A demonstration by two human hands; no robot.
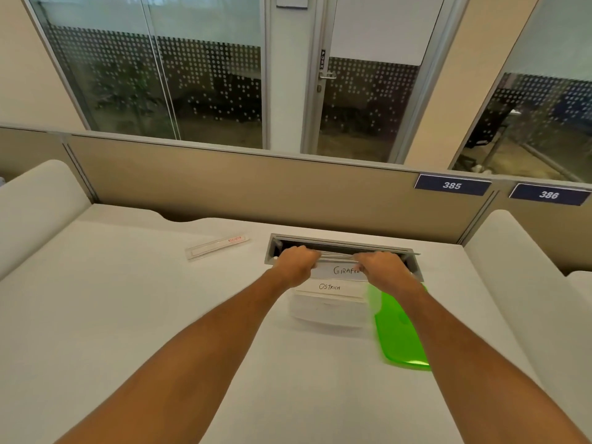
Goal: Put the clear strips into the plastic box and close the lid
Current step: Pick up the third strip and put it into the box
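My left hand [296,262] and my right hand [382,265] each grip one end of a bundle of clear strips [336,256], held level just above the far side of the clear plastic box [326,310]. White labels reading GIRAFFE and OSTRICH show at the box's far side, between my wrists. The green lid [398,334] lies on the desk to the right of the box, partly under my right forearm. One more clear strip [217,246] with a red mark lies alone on the desk to the left.
A grey cable slot [342,243] is sunk into the white desk right behind my hands. A beige partition with number plates 385 and 386 runs along the back. White side dividers rise at the left and right.
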